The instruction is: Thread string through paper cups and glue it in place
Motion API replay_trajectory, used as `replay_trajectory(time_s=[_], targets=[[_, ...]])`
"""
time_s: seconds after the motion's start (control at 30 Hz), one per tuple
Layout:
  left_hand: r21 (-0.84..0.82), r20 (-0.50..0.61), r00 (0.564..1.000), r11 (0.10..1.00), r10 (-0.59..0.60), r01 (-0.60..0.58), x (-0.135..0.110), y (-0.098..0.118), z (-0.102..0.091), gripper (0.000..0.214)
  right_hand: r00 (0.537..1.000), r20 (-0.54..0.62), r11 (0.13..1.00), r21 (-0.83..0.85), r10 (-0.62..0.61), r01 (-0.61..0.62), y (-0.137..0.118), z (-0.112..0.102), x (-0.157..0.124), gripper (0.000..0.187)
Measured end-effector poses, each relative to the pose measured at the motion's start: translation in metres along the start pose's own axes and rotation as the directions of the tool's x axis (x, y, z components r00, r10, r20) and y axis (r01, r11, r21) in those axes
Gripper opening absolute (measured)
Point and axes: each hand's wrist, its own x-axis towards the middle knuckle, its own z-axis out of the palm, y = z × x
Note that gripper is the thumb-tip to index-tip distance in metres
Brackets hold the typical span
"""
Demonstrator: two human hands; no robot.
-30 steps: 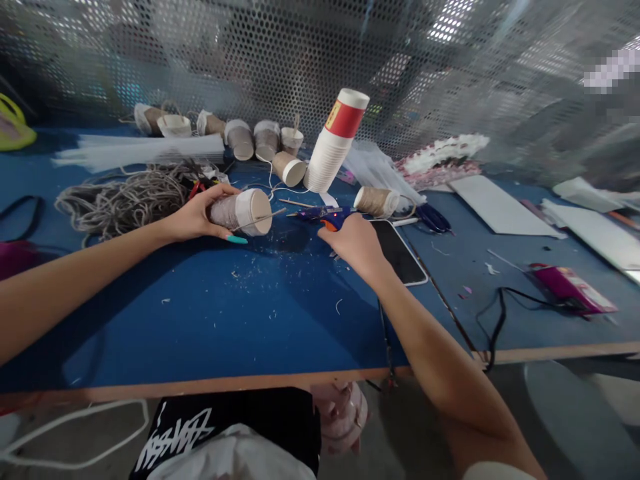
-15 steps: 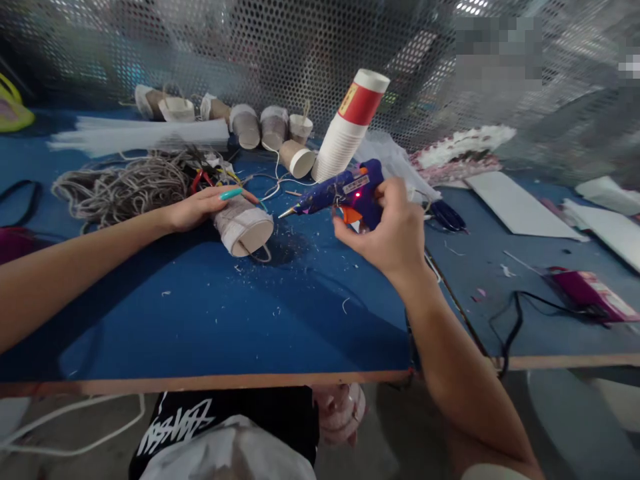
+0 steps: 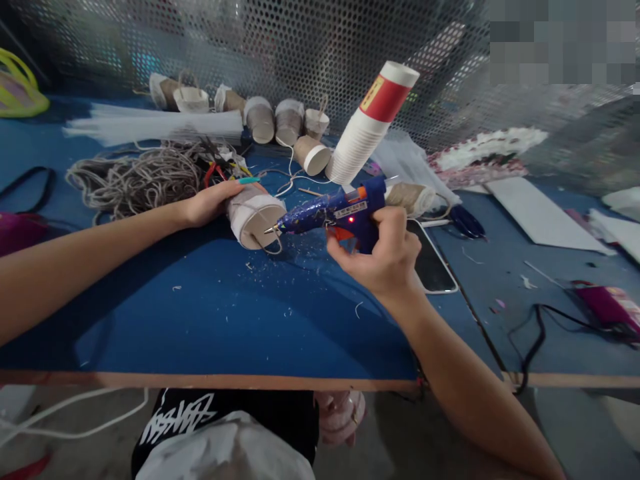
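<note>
My left hand (image 3: pixel 215 202) is wrapped round a paper cup (image 3: pixel 245 212) covered in grey cord and white fabric. The cup lies tilted on the blue table with its open mouth facing right, and a loop of cord hangs at its rim. My right hand (image 3: pixel 387 250) grips a blue hot glue gun (image 3: pixel 333 212) with an orange trigger and a small red light. The gun's metal nozzle points left and reaches the cup's mouth; whether it touches the inside I cannot tell.
Behind my left hand lies a tangle of grey cord (image 3: pixel 140 177). Several wrapped cups (image 3: pixel 260 120) stand at the back, near a leaning stack of white paper cups (image 3: pixel 357 147). A phone (image 3: pixel 435 263) lies beside my right wrist. White boards (image 3: pixel 543 213) rest to the right.
The glue gun has moved left and slightly down relative to the cup, bringing its nozzle to the cup's mouth. The cup's mouth has turned more toward me. The phone has come into view.
</note>
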Motion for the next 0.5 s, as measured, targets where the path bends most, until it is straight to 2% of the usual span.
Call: replay_trajectory(time_s=[0.17,0.5], targets=[[-0.023,-0.025,0.999,1.0,0.02,-0.02,0.001,0.0,0.001,0.038,0.997,-0.047,0.998,0.026,-0.06,0.062,-0.01,0.003,0.001,0.026],[0.07,-0.036,0.999,0.997,-0.01,0.012,0.001,0.003,0.004,0.043,0.995,-0.005,0.994,0.033,-0.1,0.1,-0.014,0.009,-0.004,0.021]])
